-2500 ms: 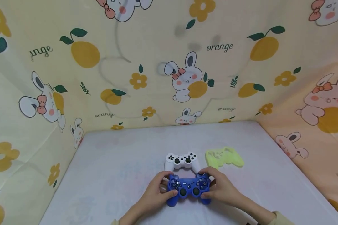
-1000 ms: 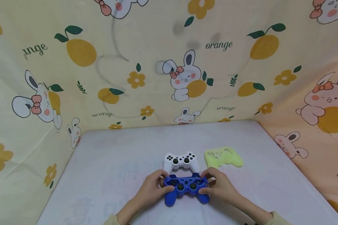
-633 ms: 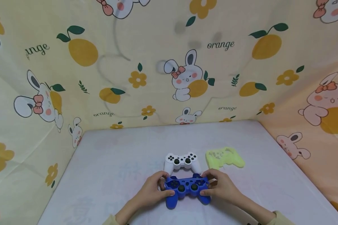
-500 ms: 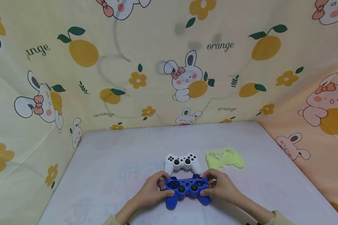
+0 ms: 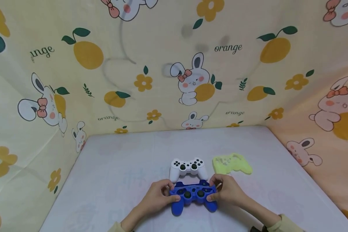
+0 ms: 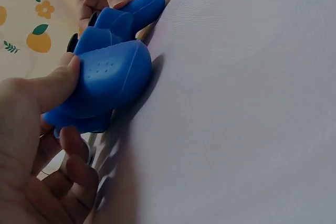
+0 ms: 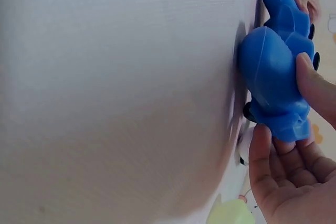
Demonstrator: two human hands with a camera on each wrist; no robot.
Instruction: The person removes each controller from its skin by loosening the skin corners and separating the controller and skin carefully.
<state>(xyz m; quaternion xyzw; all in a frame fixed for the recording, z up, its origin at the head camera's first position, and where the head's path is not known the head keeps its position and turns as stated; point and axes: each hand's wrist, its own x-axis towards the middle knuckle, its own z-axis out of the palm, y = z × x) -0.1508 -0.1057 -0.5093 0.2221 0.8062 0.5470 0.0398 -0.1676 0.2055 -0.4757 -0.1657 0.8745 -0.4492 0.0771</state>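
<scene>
My left hand and right hand hold a blue game controller between them, one at each end. A soft blue silicone cover wraps its grips. Along the top, the cover's edge stands away from the dark blue controller body behind it. Each thumb presses on the face near a grip, and the fingers curl at the top corners. In the right wrist view the right thumb lies on the cover, with fingertips at its upper edge. The controller is close over the table, its black thumbsticks facing up.
A white game controller lies just behind the blue one. To its right is a yellow-green silicone controller cover. The white table is enclosed by cloth walls printed with rabbits and oranges.
The cover's upper part has come away from the controller's top and risen over its face, showing the dark shoulder area behind. Both hands keep hold at the ends, shifting only slightly.
</scene>
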